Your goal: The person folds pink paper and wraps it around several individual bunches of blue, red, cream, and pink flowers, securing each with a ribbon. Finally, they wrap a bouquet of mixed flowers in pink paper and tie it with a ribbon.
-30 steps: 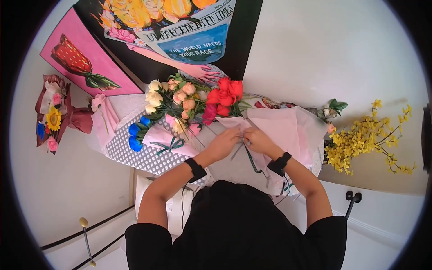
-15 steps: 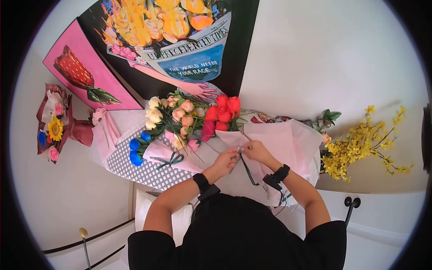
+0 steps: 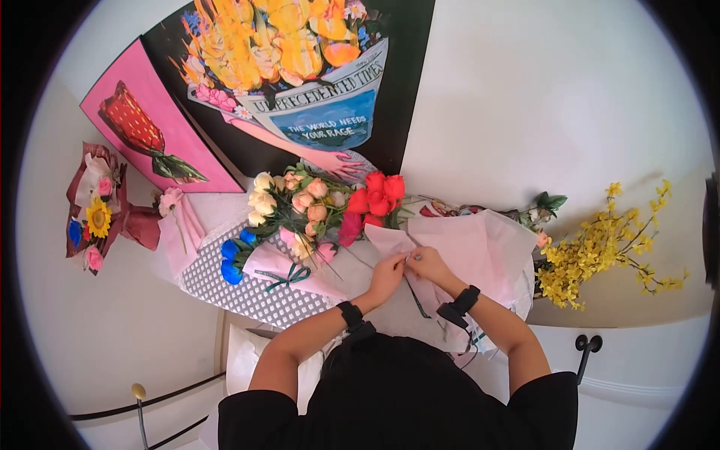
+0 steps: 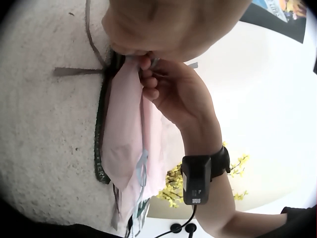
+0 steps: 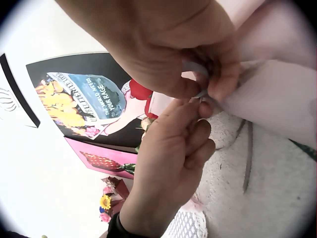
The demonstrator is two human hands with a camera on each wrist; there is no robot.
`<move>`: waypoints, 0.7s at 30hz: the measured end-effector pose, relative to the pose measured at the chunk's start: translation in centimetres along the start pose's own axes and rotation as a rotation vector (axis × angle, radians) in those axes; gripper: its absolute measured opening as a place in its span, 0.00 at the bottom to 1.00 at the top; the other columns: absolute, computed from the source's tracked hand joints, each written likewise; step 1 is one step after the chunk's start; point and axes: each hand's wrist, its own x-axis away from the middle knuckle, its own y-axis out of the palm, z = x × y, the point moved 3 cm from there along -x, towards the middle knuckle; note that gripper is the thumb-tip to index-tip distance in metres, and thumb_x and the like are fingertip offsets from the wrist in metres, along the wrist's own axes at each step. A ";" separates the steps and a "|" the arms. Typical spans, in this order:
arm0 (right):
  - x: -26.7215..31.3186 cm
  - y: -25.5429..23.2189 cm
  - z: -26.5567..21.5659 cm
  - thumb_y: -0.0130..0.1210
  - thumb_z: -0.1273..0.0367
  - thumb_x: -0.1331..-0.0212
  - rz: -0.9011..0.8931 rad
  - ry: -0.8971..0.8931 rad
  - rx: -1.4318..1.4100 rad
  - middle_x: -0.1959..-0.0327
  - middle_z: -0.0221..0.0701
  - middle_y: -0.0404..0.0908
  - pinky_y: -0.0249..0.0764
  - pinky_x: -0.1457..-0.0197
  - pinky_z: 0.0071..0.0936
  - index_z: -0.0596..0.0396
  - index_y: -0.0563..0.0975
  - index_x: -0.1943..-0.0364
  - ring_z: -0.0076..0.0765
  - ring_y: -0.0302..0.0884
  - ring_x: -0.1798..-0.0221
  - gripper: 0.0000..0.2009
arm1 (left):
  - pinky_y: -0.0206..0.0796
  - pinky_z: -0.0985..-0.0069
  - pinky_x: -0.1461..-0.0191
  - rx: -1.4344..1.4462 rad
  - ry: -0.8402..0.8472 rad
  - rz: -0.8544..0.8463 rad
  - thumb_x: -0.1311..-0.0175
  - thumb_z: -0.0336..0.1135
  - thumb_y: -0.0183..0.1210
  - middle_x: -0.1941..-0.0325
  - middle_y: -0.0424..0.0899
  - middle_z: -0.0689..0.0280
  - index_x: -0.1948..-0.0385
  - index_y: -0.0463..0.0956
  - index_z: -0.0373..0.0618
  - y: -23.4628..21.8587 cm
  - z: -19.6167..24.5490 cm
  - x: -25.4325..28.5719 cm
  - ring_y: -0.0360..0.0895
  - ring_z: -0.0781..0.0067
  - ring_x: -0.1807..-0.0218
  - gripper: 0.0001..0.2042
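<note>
Both hands meet at the gathered neck of a sheet of pink wrapping paper (image 3: pixel 480 251). My right hand (image 3: pixel 435 270) pinches a thin pale grey ribbon (image 5: pixel 195 67), which bends in a small loop between thumb and fingers. Close against it, my left hand (image 3: pixel 386 279) has its fingers curled and its fingertips pinching at the same ribbon. A short ribbon end pokes out past the fingers in the left wrist view. Beneath the hands lies a dark green ribbon (image 4: pixel 99 148) with lettering, alongside the paper. A darker grey strip (image 5: pixel 248 156) trails on the table.
Red roses (image 3: pixel 375 196), cream roses (image 3: pixel 262 199) and peach roses (image 3: pixel 311 199) lie behind the hands. To the left are blue roses (image 3: pixel 232 262) and a small pink-wrapped bouquet (image 3: pixel 296 274) with a green bow. Yellow blossom branches (image 3: pixel 577 262) stand at the right. Paintings (image 3: pixel 322 124) lean behind.
My hands have drawn closer together at the ribbon, with the left turning slightly. The head view has tilted, so the table's things sit lower in it.
</note>
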 end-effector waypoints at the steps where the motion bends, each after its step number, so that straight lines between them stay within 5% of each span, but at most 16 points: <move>1: -0.2 0.2 0.1 0.52 0.70 0.49 -0.011 0.008 -0.003 0.88 0.32 0.72 0.67 0.85 0.21 0.62 0.73 0.80 0.25 0.69 0.88 0.09 | 0.65 0.77 0.68 -0.090 0.115 0.032 0.40 0.29 0.49 0.77 0.77 0.61 0.56 0.75 0.39 -0.1 0.4 -0.3 0.74 0.75 0.73 0.12; 2: -0.4 0.2 0.2 0.52 0.68 0.50 0.035 -0.009 0.014 0.89 0.35 0.72 0.68 0.84 0.24 0.63 0.73 0.81 0.28 0.72 0.87 0.11 | 0.66 0.76 0.67 -0.179 0.227 0.062 0.40 0.29 0.49 0.76 0.77 0.59 0.57 0.75 0.39 -0.2 0.7 -0.4 0.75 0.73 0.72 0.11; 6: 0.0 0.3 0.8 0.52 0.66 0.51 0.071 0.004 -0.021 0.88 0.39 0.74 0.68 0.83 0.28 0.63 0.74 0.81 0.31 0.73 0.88 0.13 | 0.67 0.76 0.67 -0.169 0.244 0.035 0.41 0.27 0.49 0.75 0.77 0.59 0.62 0.75 0.37 -0.4 1.0 -0.9 0.77 0.71 0.72 0.09; 10: -0.5 0.2 1.0 0.52 0.66 0.52 0.025 0.044 0.057 0.85 0.42 0.75 0.69 0.79 0.30 0.62 0.74 0.80 0.34 0.74 0.84 0.11 | 0.67 0.77 0.69 -0.065 0.153 -0.126 0.43 0.25 0.49 0.75 0.77 0.60 0.65 0.73 0.38 -0.7 0.5 -2.0 0.77 0.74 0.72 0.06; 13: -0.6 0.4 2.2 0.49 0.69 0.48 0.036 -0.017 0.024 0.89 0.29 0.69 0.62 0.85 0.24 0.60 0.72 0.81 0.23 0.66 0.88 0.09 | 0.66 0.75 0.70 -0.013 0.135 -0.194 0.44 0.25 0.50 0.76 0.76 0.59 0.66 0.71 0.39 -0.6 0.0 -2.4 0.76 0.69 0.74 0.05; 15: -0.7 0.2 2.0 0.48 0.69 0.48 0.026 -0.104 0.059 0.85 0.31 0.71 0.64 0.80 0.25 0.60 0.72 0.80 0.24 0.67 0.83 0.09 | 0.65 0.73 0.70 -0.001 0.135 -0.207 0.45 0.26 0.51 0.77 0.75 0.57 0.67 0.71 0.40 -0.9 0.1 -2.6 0.75 0.64 0.75 0.06; 18: -1.3 0.5 3.2 0.49 0.68 0.49 0.030 -0.232 0.140 0.81 0.33 0.73 0.65 0.73 0.26 0.60 0.73 0.78 0.27 0.70 0.77 0.08 | 0.66 0.76 0.70 -0.240 0.169 -0.302 0.46 0.26 0.52 0.79 0.75 0.62 0.67 0.70 0.40 -1.5 1.2 -3.1 0.76 0.72 0.75 0.06; 21: -1.3 0.3 2.7 0.49 0.68 0.50 -0.019 -0.172 0.232 0.77 0.37 0.74 0.66 0.69 0.29 0.61 0.73 0.75 0.30 0.70 0.73 0.09 | 0.66 0.74 0.70 -0.300 0.260 -0.283 0.48 0.28 0.54 0.78 0.75 0.61 0.67 0.70 0.43 -1.7 1.5 -3.3 0.75 0.67 0.75 0.07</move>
